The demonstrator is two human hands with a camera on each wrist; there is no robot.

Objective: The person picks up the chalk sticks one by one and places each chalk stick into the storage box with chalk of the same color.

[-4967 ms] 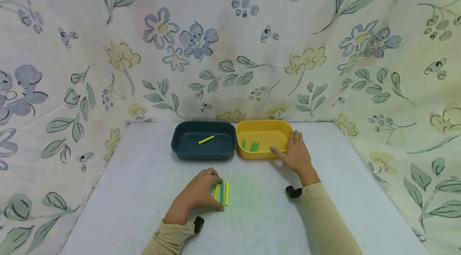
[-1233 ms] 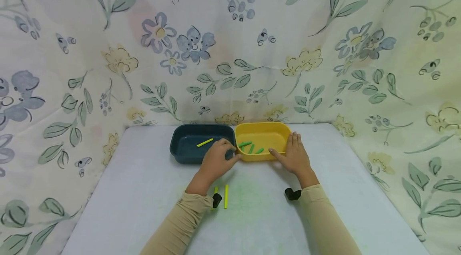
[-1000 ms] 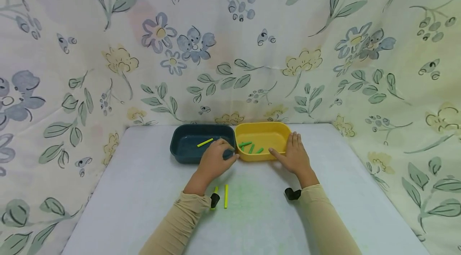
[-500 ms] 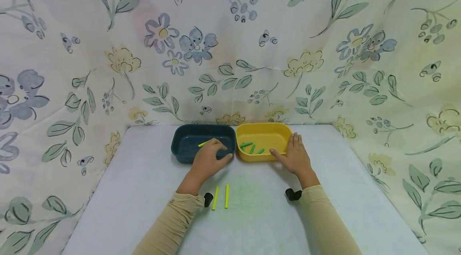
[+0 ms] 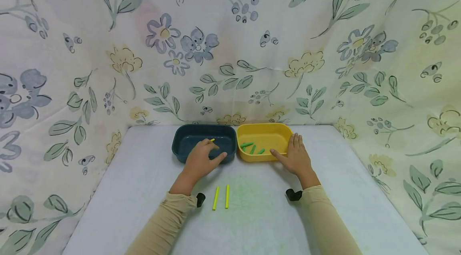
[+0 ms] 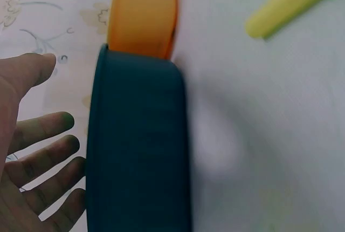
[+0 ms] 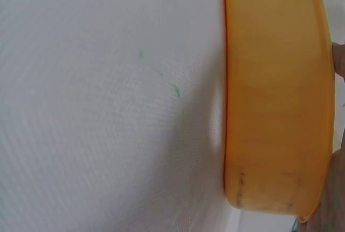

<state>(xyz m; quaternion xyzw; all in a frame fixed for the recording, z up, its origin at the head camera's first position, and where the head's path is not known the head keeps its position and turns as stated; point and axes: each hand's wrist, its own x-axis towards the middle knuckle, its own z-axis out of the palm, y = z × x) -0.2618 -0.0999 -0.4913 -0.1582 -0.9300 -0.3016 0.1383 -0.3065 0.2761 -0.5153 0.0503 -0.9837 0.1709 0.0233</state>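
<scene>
My left hand [image 5: 199,159] hovers over the front rim of the dark blue tray [image 5: 188,139], holding nothing. In the left wrist view its fingers [image 6: 51,154] are spread and relaxed beside the tray wall. A yellow chalk stick [image 5: 212,140] inside that tray is partly hidden by the hand. My right hand [image 5: 298,161] rests on the right end of the yellow tray [image 5: 270,137], fingers straight, thumb at the front rim. Several green chalk sticks [image 5: 247,144] lie at the left of the yellow tray. Two yellow chalk sticks [image 5: 227,197] lie apart on the table.
Both trays stand side by side at the back of the white-covered table [image 5: 263,223], close to a floral cloth backdrop [image 5: 230,47]. Pale green chalk smudges mark the cover in front of the yellow tray.
The green chalk stick between the two yellow ones has left the table; the yellow tray holds more green sticks. My left hand has moved left from the yellow tray's edge. The right hand stays.
</scene>
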